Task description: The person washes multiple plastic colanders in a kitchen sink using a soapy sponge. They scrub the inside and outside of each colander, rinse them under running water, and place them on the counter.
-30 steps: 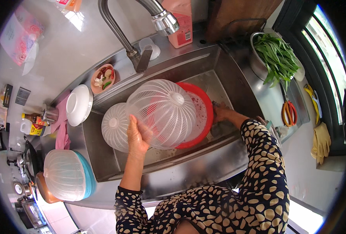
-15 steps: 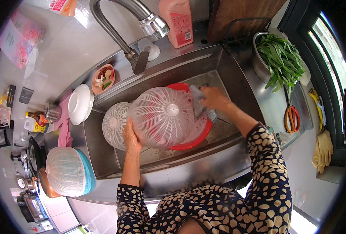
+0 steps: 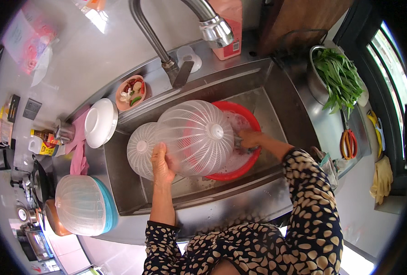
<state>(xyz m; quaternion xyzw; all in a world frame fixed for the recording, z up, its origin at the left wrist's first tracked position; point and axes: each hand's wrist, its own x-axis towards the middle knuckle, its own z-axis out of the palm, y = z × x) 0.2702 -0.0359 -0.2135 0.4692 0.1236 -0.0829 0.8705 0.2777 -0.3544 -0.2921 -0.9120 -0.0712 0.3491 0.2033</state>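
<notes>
A white, slotted plastic dome cover [image 3: 192, 144] with a small knob tilts over a red basin [image 3: 255, 121] in the sink. My left hand [image 3: 162, 164] is closed on the dome's near-left edge. My right hand [image 3: 251, 138] is low in the basin, at the dome's right side, in soapy water [image 3: 240, 160]. Its fingers are closed round a grey cloth [image 3: 238, 143], mostly hidden by the hand and the dome. A smaller white slotted dome [image 3: 141, 149] lies in the sink to the left, partly behind the large one.
A metal faucet [image 3: 178, 73] arches over the sink's far edge. White bowls [image 3: 103, 121] and a pink dish of garlic and peppers [image 3: 131, 93] line the left rim. A covered blue basket [image 3: 108, 206] stands near left; leafy greens [image 3: 339, 75] and orange-handled scissors [image 3: 348, 144] are right.
My right hand has moved down and toward me with the grey cloth, from the basin's far rim into the suds beside the dome. My left hand still grips the dome. The whole view has shifted slightly.
</notes>
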